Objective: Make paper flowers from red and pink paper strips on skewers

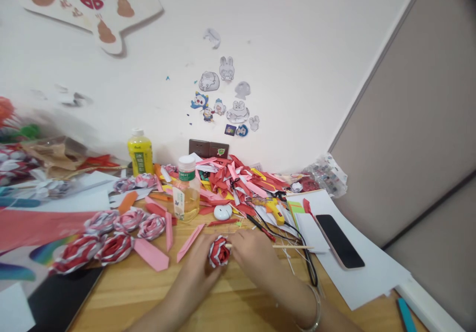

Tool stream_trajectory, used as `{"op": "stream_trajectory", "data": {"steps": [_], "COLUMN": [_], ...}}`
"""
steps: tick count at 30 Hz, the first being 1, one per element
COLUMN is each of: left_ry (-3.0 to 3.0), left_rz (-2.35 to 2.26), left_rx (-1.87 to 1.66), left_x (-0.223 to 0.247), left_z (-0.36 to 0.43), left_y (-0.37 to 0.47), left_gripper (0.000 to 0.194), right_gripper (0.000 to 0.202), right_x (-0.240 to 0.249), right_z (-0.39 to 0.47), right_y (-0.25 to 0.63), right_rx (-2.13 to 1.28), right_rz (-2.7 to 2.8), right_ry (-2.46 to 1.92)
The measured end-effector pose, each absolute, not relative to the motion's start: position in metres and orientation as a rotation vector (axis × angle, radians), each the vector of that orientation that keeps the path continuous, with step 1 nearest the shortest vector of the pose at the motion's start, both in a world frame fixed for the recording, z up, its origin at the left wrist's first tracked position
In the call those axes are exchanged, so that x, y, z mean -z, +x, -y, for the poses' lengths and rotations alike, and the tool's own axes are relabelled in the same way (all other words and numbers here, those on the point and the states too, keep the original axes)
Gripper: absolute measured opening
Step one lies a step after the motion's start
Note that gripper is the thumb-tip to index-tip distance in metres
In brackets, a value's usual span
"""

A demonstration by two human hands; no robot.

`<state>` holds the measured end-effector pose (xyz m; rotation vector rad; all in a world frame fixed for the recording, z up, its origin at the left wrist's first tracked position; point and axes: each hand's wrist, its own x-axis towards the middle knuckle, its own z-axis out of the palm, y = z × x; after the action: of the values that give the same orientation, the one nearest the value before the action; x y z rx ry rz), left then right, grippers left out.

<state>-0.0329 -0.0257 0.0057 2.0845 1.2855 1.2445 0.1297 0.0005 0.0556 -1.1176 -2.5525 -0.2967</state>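
Observation:
My left hand [199, 262] is closed around a small red and white paper rose [219, 252] above the wooden table. Close against its right side, my right hand [255, 252] is closed on a thin wooden stick [293, 246], which sticks out to the right. One end of the stick meets the rose; whether it goes inside is hidden. Pink folded paper strips [151, 254] lie left of my hands. Further left sit several finished paper roses [115, 248], red and white or pink and white.
Behind my hands stand a clear bottle [186, 193] and a yellow bottle [140, 153], beside a heap of folded paper strips [238, 183]. A yellow glue gun [273, 209] with a black cord, a white earphone case [222, 212] and a phone [339, 241] on paper lie nearby.

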Motion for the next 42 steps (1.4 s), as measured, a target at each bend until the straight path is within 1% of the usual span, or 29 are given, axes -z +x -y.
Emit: {"op": "stream_trajectory", "data": {"steps": [4, 7, 9, 15, 19, 31, 37, 42], "left_ry": [2.086, 2.092, 2.100, 2.106, 2.109, 2.112, 2.112, 2.115], "left_rz": [-1.253, -1.223, -1.205, -1.173, -1.168, -1.153, -1.161, -1.155], "left_rx": [-1.227, -1.208, -1.201, -1.167, -1.135, -1.191, -1.213, -1.206], "left_x": [-0.009, -0.011, -0.011, -0.008, -0.006, -0.008, -0.010, -0.011], "left_z": [0.026, 0.027, 0.028, 0.031, 0.030, 0.030, 0.031, 0.031], "left_y": [-0.033, -0.032, -0.031, -0.030, -0.031, -0.030, -0.030, -0.030], "left_gripper": [0.037, 0.040, 0.042, 0.049, 0.052, 0.053, 0.052, 0.051], "right_gripper": [0.012, 0.012, 0.012, 0.009, 0.011, 0.009, 0.014, 0.012], "right_x": [-0.064, -0.068, -0.067, -0.062, -0.062, -0.058, -0.061, -0.060], "right_z": [-0.003, -0.004, -0.005, -0.008, -0.009, -0.011, -0.011, -0.012], "right_y": [0.135, 0.138, 0.139, 0.142, 0.143, 0.143, 0.144, 0.145], "right_rx": [0.056, 0.010, 0.072, 0.451, 0.548, 0.569, 0.517, 0.531], "right_rz": [2.464, 2.474, 2.518, 2.617, 2.611, 2.657, 2.634, 2.637], "right_ry": [-1.043, -0.918, -0.821, -0.607, -0.560, -0.537, -0.498, -0.481]}}
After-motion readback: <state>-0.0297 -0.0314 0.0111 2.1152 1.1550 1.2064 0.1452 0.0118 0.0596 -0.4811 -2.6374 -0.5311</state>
